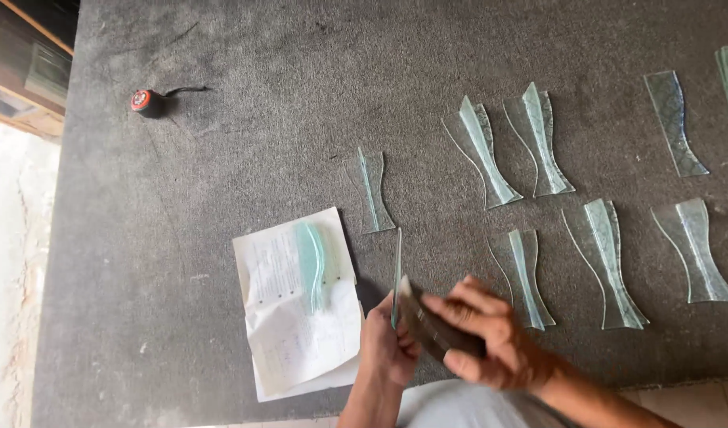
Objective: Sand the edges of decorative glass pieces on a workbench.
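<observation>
soft, even daylight falls on the dark grey felt-covered surface [221, 158], with only faint shadows beside the pale green curved glass pieces [538, 143]. the floor past the surface's left edge is overexposed. the hands [459, 333] are slightly motion-blurred.

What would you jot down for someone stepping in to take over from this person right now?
Left hand: grip closed on a glass strip, held on edge over the table.
Right hand: grip closed on a dark flat block, pressed against the strip's edge.
On the dark grey table: paper sheets with a stack of curved glass pieces; one curved piece just beyond; more curved pieces laid out in pairs to the right. A small red round tool lies far left.
Done or left: which pieces are finished cannot be told.
</observation>
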